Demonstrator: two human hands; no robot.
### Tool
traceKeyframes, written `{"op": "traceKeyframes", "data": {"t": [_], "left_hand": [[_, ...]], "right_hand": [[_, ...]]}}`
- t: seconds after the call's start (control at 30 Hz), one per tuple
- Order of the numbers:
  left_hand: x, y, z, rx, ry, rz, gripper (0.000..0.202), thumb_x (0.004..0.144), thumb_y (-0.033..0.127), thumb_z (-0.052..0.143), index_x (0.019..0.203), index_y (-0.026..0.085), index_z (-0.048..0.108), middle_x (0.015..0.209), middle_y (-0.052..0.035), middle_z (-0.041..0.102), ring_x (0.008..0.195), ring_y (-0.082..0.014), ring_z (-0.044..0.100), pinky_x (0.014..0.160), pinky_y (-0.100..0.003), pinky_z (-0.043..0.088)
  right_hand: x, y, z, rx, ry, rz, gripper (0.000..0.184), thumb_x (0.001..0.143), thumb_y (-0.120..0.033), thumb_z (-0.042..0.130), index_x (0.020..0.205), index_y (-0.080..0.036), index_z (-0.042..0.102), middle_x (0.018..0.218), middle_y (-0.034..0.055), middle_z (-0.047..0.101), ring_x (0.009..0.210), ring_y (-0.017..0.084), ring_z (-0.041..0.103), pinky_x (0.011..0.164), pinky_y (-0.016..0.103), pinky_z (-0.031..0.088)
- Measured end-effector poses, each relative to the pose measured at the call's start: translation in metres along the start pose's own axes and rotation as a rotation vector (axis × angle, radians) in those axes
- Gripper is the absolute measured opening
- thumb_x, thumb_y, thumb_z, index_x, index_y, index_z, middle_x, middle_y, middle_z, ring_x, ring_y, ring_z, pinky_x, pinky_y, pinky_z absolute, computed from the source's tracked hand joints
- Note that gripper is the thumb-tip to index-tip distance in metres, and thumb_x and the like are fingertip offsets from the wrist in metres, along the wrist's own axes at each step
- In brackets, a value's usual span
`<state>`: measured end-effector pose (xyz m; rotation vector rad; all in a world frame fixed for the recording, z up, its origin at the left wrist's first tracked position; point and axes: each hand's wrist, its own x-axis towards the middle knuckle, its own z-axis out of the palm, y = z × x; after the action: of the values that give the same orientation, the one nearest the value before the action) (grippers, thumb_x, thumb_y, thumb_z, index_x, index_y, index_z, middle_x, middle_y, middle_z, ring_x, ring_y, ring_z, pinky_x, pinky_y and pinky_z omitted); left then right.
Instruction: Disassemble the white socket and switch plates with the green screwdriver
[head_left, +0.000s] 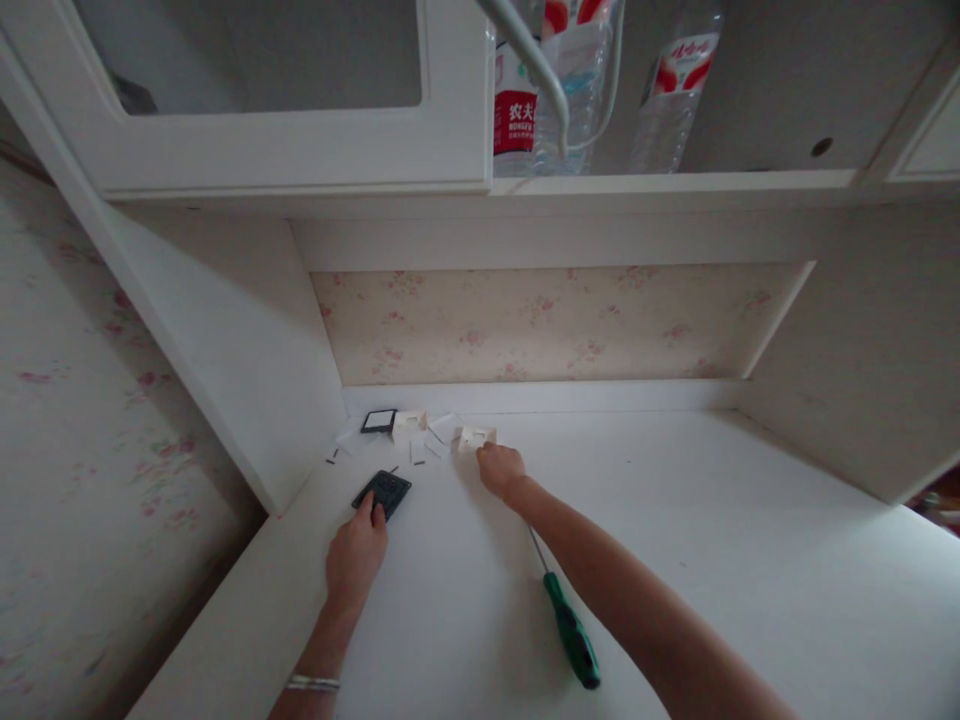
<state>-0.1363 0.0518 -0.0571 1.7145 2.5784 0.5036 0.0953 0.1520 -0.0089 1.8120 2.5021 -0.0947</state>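
My left hand (357, 556) grips the near edge of a flat, dark rectangular panel (384, 490) that looks like a circuit board or plastic frame. Farther forward, my right hand (501, 468) has its fingers closed at a small cream-white box-like piece (475, 437); its fingertips are partly hidden. A screwdriver (568, 625) with a green handle lies on the white desk, its shaft passing under my right forearm. Beyond the left hand are a black-framed piece with a white face (379, 421) and a second cream-white piece (409, 423).
Several small white sheets or clear pieces (442, 428) and thin dark strips (418, 462) lie scattered at the back left of the desk (660, 560). Overhead, a white cabinet (300, 155) holds plastic bottles (679, 90). Side panels (247, 340) bound the desk space.
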Motion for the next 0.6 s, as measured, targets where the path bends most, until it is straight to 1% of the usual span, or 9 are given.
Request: {"op": "traceKeyframes", "data": {"t": [0.13,0.27,0.3,0.37,0.47,0.53,0.6], "left_hand": [[-0.002,0.002,-0.001,0.008,-0.007,0.038,0.04,0.089,0.033,0.038,0.124,0.018,0.051,0.087,-0.0135,0.069,0.079,-0.0282,0.066,0.07,-0.035,0.047],[-0.003,0.004,0.001,0.005,-0.023,0.063,0.04,0.089,0.032,0.039,0.125,0.018,0.051,0.088,-0.0133,0.07,0.08,-0.0271,0.066,0.071,-0.034,0.046],[-0.003,0.005,0.001,-0.002,-0.025,0.069,0.04,0.09,0.032,0.038,0.125,0.018,0.051,0.088,-0.0133,0.07,0.08,-0.0269,0.066,0.071,-0.033,0.046],[-0.003,0.006,0.002,-0.016,-0.022,0.09,0.04,0.09,0.032,0.037,0.125,0.018,0.051,0.09,-0.0134,0.07,0.081,-0.0265,0.066,0.07,-0.032,0.046],[-0.004,0.009,0.004,-0.026,-0.014,0.102,0.039,0.091,0.033,0.037,0.125,0.019,0.051,0.09,-0.0132,0.07,0.081,-0.0266,0.066,0.069,-0.032,0.046],[-0.004,0.011,0.003,-0.028,-0.016,0.085,0.039,0.091,0.035,0.036,0.125,0.02,0.051,0.09,-0.0131,0.07,0.08,-0.0267,0.066,0.068,-0.032,0.046],[-0.006,0.013,0.001,-0.041,-0.011,0.067,0.04,0.092,0.036,0.035,0.125,0.02,0.051,0.09,-0.0127,0.07,0.08,-0.0265,0.066,0.067,-0.032,0.045]], "right_hand": [[0.011,0.001,0.004,0.063,0.047,-0.021,0.029,0.089,-0.032,0.054,0.113,-0.015,0.053,0.112,0.008,0.054,0.094,0.02,0.056,0.08,0.041,0.049],[0.0,0.007,0.006,0.155,0.1,-0.049,0.029,0.089,-0.02,0.049,0.117,-0.021,0.053,0.11,0.0088,0.059,0.095,0.022,0.058,0.079,0.037,0.047],[-0.006,0.009,0.007,0.183,0.118,-0.051,0.031,0.088,-0.018,0.047,0.118,-0.022,0.054,0.109,0.0092,0.061,0.095,0.023,0.059,0.078,0.036,0.046],[-0.022,0.015,0.008,0.244,0.157,-0.049,0.032,0.087,-0.018,0.045,0.116,-0.023,0.056,0.107,0.009,0.063,0.095,0.023,0.059,0.078,0.034,0.045],[-0.053,0.026,0.012,0.352,0.214,-0.04,0.029,0.087,-0.021,0.042,0.109,-0.024,0.061,0.102,0.0054,0.066,0.092,0.02,0.06,0.078,0.028,0.043],[-0.076,0.034,0.019,0.426,0.249,-0.032,0.029,0.088,-0.023,0.039,0.107,-0.023,0.061,0.095,0.0034,0.067,0.085,0.016,0.061,0.074,0.023,0.043],[-0.1,0.041,0.027,0.534,0.288,-0.012,0.029,0.089,-0.027,0.037,0.104,-0.022,0.061,0.083,0.0021,0.067,0.071,0.013,0.061,0.065,0.021,0.043]]}}
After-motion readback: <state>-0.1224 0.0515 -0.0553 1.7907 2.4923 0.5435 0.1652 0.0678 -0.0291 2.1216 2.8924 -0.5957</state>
